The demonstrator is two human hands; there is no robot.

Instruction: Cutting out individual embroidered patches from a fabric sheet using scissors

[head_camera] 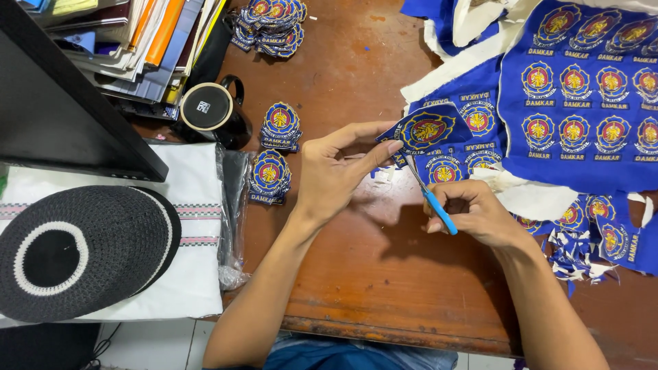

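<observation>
My left hand (336, 171) pinches a blue embroidered patch (426, 130) with a red and yellow emblem, holding it just above the wooden table (370, 274). My right hand (473, 212) grips small scissors with blue handles (433, 202), their blades pointing up at the lower edge of the patch. Right of the hands lies a large blue cloth sheet (582, 96) covered with several rows of the same emblems, uncut.
Stacks of cut patches (279, 127) (269, 177) (271, 24) lie left of my hands. A black mug (212, 109) stands by a pile of books (147, 41). A black and white knitted cap (75, 250) rests on folded white cloth (195, 226). Blue fabric scraps (582, 253) litter the right.
</observation>
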